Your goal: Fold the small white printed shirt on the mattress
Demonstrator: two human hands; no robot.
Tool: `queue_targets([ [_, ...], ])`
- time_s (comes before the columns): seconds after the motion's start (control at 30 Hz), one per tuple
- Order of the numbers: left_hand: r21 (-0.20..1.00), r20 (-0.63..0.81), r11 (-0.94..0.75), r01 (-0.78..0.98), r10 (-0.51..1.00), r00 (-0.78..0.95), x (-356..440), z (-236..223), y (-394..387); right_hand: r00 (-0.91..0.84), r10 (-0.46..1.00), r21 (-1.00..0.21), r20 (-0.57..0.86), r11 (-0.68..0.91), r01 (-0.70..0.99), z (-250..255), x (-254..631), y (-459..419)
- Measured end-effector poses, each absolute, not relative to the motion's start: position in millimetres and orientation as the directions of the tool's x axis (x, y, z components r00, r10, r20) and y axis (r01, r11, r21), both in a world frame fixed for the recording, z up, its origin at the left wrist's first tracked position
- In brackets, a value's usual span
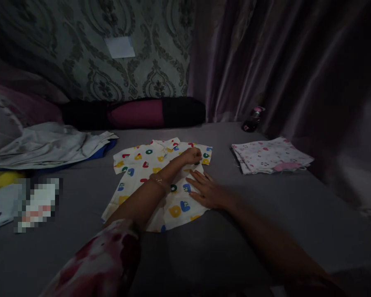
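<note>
A white short-sleeved shirt (pixel 146 165) printed with colourful letters lies spread on the grey bed sheet, its collar pointing away from me. My left hand (pixel 193 156) reaches across it to the base of the right-hand sleeve. Its fingers are curled closed on the cloth there, though the fingertips are partly hidden. Flat on the shirt's right side rests my right hand (pixel 208 192), fingers spread and pointing left. My left forearm covers part of the shirt's middle.
Folded white cloth with pink prints (pixel 266 156) lies to the right, with a dark bottle (pixel 252 119) behind it. Pale garments (pixel 52 142) are heaped at the left. A black and maroon bolster (pixel 136 113) lines the wall. Purple curtains (pixel 228 62) hang at the back right.
</note>
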State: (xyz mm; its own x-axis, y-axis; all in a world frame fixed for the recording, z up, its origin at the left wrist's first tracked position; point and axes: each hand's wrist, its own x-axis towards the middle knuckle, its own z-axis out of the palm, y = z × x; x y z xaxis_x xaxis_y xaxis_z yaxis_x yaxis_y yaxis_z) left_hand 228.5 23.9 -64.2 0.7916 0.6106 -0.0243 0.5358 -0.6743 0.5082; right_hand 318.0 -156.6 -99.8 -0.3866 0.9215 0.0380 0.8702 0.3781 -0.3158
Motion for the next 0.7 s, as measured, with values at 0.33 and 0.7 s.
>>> queue_targets([
  [0.33,0.361,-0.04,-0.604,0.71,0.751,0.659,298,-73,24,-0.328,0.907,-0.517,0.266,0.421,0.746,-97,335,-160],
  [0.7,0.399,-0.129,-0.461,0.793,0.828,0.546,308,-66,34,0.351,0.936,-0.861,-0.025,-0.199,0.468,-113,349,-137],
])
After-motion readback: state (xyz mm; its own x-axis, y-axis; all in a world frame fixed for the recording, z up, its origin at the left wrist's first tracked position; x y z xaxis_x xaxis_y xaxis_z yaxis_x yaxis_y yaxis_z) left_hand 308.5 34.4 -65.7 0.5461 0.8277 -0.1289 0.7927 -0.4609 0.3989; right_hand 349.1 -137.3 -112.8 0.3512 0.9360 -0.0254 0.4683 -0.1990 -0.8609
